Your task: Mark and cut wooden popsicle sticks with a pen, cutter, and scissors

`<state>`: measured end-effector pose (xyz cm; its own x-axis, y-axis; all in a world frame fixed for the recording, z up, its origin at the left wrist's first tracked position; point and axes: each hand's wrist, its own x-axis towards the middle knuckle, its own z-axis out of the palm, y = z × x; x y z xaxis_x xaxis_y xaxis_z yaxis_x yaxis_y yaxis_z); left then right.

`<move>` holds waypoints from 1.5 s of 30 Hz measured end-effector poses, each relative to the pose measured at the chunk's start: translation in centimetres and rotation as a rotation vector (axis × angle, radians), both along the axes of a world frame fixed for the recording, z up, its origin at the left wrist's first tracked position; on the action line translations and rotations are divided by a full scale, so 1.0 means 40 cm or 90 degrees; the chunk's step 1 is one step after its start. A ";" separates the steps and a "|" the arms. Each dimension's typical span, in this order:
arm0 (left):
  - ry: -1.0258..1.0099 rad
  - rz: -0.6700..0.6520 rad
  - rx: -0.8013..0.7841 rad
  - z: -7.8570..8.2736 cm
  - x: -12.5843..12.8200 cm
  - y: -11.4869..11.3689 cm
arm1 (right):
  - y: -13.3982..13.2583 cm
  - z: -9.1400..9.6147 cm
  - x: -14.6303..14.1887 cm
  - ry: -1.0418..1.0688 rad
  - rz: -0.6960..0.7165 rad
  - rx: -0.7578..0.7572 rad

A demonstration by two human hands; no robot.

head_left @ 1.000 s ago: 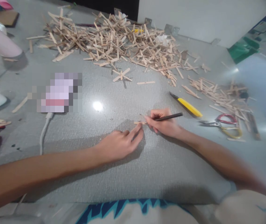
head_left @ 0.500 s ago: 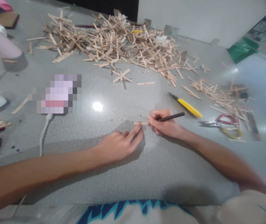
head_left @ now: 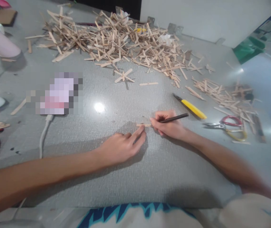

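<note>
A short wooden stick (head_left: 143, 125) lies flat on the grey table (head_left: 102, 177) in front of me. My left hand (head_left: 123, 146) rests beside it, palm down, two fingertips stretched out and touching the stick's lower edge. My right hand (head_left: 168, 126) is closed round a dark pencil (head_left: 174, 118), whose tip meets the stick's right end. The pencil's tail points right.
A large heap of wooden sticks (head_left: 116, 41) fills the far side, with a smaller scatter (head_left: 223, 93) at the right. A yellow utility knife (head_left: 191, 107) and red-and-yellow pliers (head_left: 228, 126) lie right of my hands. A white cable (head_left: 43, 133) runs at the left.
Almost nothing has moved. My right hand shifted a few pixels to the right along the stick; my left hand stays put.
</note>
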<state>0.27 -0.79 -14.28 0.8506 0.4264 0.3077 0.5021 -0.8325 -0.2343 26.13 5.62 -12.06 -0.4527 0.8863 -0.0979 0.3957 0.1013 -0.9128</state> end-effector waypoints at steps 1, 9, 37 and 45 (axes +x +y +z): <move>-0.003 0.000 0.001 -0.001 0.000 0.000 | 0.000 0.000 0.000 -0.005 -0.001 0.007; -0.002 -0.001 0.003 0.003 0.000 0.002 | 0.002 -0.005 0.003 -0.021 0.006 0.027; -0.035 0.004 -0.020 -0.009 0.000 0.003 | 0.004 -0.013 0.006 0.045 -0.029 -0.063; -0.035 0.002 -0.033 -0.008 0.000 0.002 | 0.001 -0.012 0.006 0.045 -0.026 -0.042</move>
